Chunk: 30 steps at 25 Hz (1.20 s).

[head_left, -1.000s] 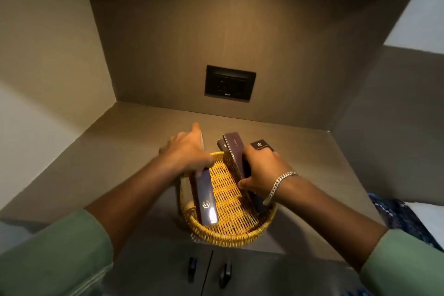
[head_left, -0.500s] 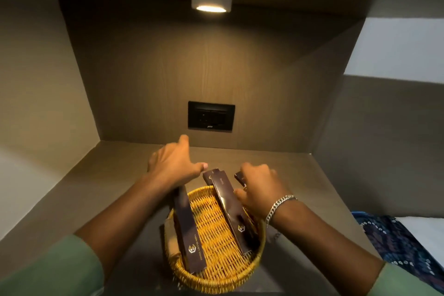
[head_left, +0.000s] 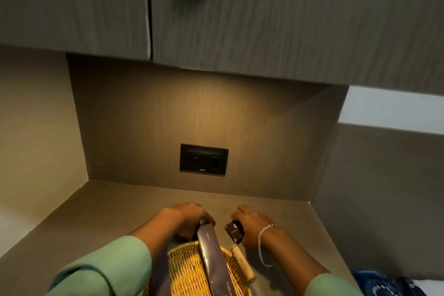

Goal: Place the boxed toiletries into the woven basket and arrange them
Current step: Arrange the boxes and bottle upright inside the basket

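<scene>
The yellow woven basket [head_left: 187, 271] sits at the bottom edge of the view on the shelf, cut off by the frame. A long dark purple box [head_left: 213, 262] leans across it, its far end under my left hand [head_left: 185, 216], which grips it. My right hand [head_left: 252, 223] is closed on a small dark box [head_left: 233, 229] just beyond the basket's far right rim. A thin tan stick-like item [head_left: 242, 263] lies along the right rim. Another dark box [head_left: 158, 271] stands at the basket's left side, partly hidden by my green sleeve.
The basket rests on a brown shelf [head_left: 108, 218] inside a wall niche. A black socket plate [head_left: 203, 160] is on the back wall. Cupboard doors [head_left: 216, 7] hang overhead. Patterned blue fabric [head_left: 384, 283] shows at the bottom right.
The camera has tilted up, so the basket dropped to the frame's bottom. My left hand shifted from the left box to the far end of the middle box. My right hand holds a small box.
</scene>
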Available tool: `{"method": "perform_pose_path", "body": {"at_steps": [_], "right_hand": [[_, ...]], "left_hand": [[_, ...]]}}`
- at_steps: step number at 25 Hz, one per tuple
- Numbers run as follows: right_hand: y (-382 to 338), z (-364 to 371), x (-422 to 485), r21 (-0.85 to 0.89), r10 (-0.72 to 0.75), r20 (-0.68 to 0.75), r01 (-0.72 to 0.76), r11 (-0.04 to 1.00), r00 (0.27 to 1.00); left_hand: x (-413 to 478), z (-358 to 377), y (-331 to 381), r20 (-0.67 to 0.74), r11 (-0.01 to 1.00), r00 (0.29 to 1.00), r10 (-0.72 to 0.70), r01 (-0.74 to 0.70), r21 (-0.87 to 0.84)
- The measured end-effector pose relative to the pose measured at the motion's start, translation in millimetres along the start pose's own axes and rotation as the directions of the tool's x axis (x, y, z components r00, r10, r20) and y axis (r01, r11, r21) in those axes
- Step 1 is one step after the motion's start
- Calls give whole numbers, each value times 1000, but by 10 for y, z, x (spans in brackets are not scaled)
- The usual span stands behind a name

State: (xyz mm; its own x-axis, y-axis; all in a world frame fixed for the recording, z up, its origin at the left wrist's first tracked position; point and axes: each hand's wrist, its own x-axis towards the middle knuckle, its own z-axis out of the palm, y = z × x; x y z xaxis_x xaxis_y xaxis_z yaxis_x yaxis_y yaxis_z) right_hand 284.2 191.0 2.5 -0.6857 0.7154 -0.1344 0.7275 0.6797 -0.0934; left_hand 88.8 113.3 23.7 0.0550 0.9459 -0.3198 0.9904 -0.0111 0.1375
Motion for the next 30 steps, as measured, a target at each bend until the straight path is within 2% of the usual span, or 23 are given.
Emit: {"method": "perform_pose_path", "body": {"at_steps": [2, 5, 8, 12, 16, 19, 22, 28, 30], "right_hand": [[8, 14, 49, 33, 26, 18, -26, 999, 1000], [10, 24, 32, 40, 41, 18, -42, 998, 999], [41, -33, -73, 69, 83, -61, -79, 995, 995], [63, -226, -366, 196, 156, -188, -119, 973, 970], [-246, -447, -803, 283, 100, -279, -18, 959, 955], [-648, -413, -1223, 321, 38, -287, 59, 945, 957], [-942, -201, -1599, 286, -4, -272, 84, 955, 962], [-1168, 190, -1903, 132, -48, -231, 80, 988, 972], [-1189, 266, -1912, 68, -46, -239, 64, 996, 970]], "left_hand": [[26, -13, -3, 24, 1000, 1000, -17, 17, -10], [-18, -25, -34, -66, 999, 997, -28, 30, 33], [-190, -129, -128, -190, 997, 981, -40, 50, 51], [-581, -266, -173, -350, 994, 930, -111, 113, -15], [-1029, -334, -25, -417, 979, 888, -191, 145, -140], [-1261, -192, 260, -410, 972, 882, -232, 200, -120], [-1451, 113, 510, -340, 978, 917, -208, 187, -94], [-1459, 350, 681, -234, 969, 966, -111, 158, 192], [-1421, 339, 687, -207, 961, 973, -99, 147, 235]]}}
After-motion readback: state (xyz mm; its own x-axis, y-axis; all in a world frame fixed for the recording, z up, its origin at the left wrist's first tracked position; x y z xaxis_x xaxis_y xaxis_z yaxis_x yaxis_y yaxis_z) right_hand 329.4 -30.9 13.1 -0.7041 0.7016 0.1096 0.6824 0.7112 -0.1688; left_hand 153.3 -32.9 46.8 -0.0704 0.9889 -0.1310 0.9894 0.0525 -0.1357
